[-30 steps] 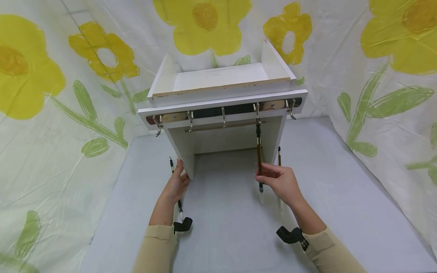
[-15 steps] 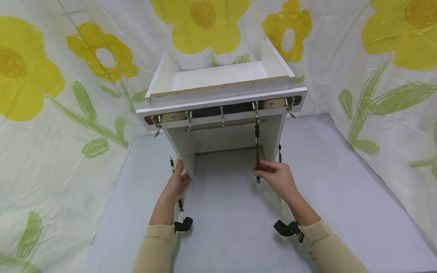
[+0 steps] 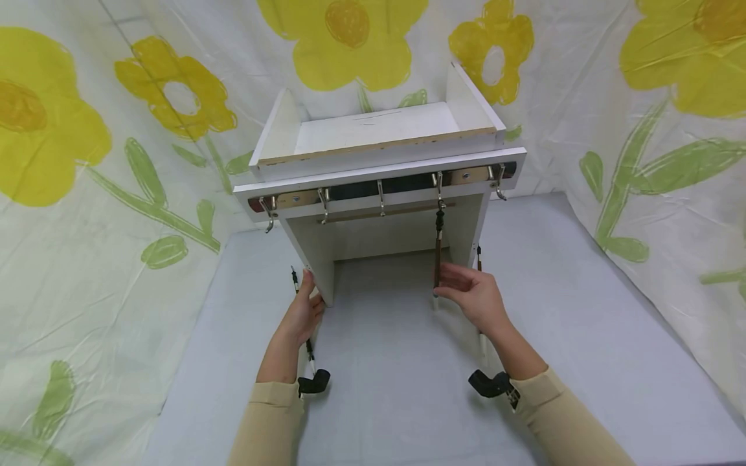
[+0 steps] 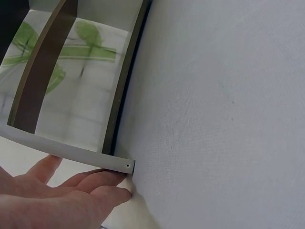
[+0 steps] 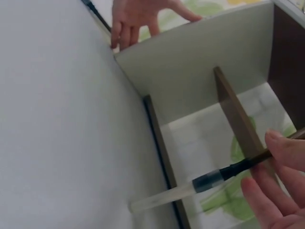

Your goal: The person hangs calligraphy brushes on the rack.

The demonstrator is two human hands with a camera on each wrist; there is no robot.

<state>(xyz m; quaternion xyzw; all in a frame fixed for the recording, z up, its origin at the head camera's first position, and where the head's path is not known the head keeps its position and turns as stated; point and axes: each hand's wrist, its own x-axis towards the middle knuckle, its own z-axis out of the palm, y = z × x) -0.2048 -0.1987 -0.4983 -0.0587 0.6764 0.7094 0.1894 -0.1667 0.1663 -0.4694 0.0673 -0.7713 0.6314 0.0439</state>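
Observation:
My right hand pinches the brown shaft of a calligraphy brush between thumb and fingers. The brush hangs upright, its top right at the second hook from the right on the white shelf's rail. In the right wrist view its dark ferrule and pale tip point down toward the table, in front of the shelf opening. My left hand rests against the front edge of the shelf's left side panel. Its fingers lie fairly straight along that edge in the left wrist view.
The white shelf stands on a grey-covered table. One more brush lies beside its left panel, and another brush beside its right. Several metal hooks line the rail. A flower-patterned curtain surrounds the back.
My right hand has risen slightly with the brush's lower end, which has swung up and a little left. The brush's top stays at the hook. My left hand has kept its place.

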